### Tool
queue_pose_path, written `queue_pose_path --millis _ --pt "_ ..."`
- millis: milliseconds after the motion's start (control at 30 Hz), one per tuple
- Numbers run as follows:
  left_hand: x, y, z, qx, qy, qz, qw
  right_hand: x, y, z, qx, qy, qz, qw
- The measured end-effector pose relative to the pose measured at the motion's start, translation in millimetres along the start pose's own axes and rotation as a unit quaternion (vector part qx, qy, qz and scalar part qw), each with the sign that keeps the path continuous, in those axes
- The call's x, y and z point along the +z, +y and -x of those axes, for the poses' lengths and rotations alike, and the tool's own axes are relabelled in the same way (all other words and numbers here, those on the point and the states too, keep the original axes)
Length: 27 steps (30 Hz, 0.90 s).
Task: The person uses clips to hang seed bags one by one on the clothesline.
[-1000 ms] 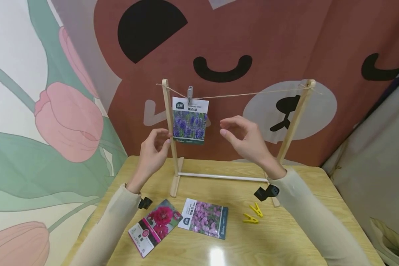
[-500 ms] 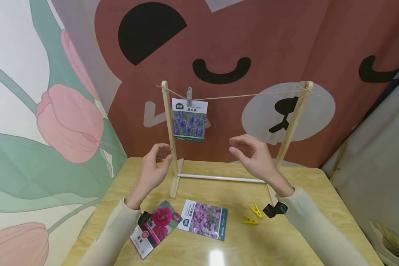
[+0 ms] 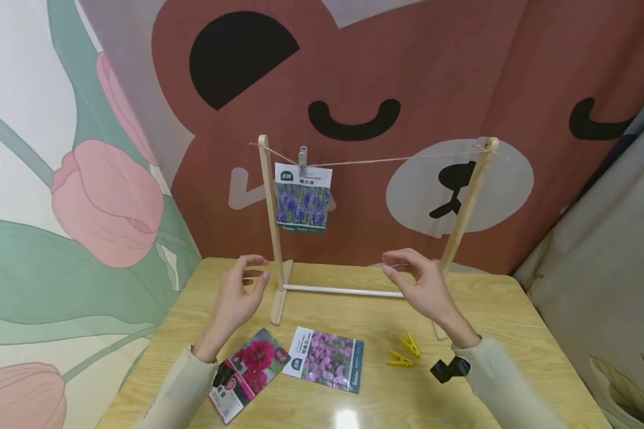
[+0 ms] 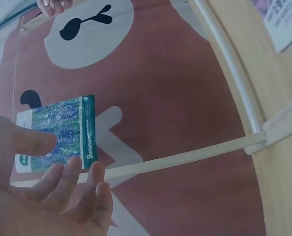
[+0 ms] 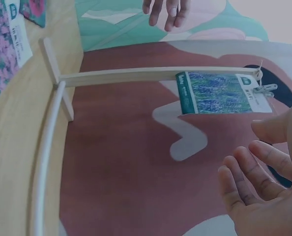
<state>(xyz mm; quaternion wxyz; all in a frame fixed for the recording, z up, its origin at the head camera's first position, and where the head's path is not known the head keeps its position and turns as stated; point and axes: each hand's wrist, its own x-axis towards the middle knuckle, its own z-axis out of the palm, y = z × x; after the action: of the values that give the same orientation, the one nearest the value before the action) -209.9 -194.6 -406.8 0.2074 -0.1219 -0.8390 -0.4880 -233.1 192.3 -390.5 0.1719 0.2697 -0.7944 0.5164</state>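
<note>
Left hand: I'm hovering it by the left post, fingers loosely bent, gripping nothing.
Right hand: hovering empty near the right post, fingers likewise loose.
Packet: hanging far left, since a clip is pinching it to the string.
Yellow clips: lying near right.

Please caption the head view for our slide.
One packet hangs clipped to the string; left hand and right hand are empty.
</note>
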Motion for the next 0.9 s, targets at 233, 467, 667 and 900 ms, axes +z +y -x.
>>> queue_pose_path --millis 233,467,667,900 --pt "7.1 -12.1 6.4 -0.003 -0.001 -0.015 0.9999 2.1 14.8 16.0 0.009 0.007 -0.006 1.000" --pt "11.9 -26.2 12.0 -0.019 -0.017 -0.042 0.9988 2.7 31.0 29.0 0.014 0.015 0.005 1.000" --pt "11.9 -35.6 19.0 -0.035 -0.030 -0.052 0.9976 3.2 38.7 37.8 0.023 0.019 0.016 0.999" --pt "13.2 -44.7 28.5 -0.074 -0.052 -0.059 0.9941 2.4 51.9 46.6 0.062 0.025 0.035 0.997"
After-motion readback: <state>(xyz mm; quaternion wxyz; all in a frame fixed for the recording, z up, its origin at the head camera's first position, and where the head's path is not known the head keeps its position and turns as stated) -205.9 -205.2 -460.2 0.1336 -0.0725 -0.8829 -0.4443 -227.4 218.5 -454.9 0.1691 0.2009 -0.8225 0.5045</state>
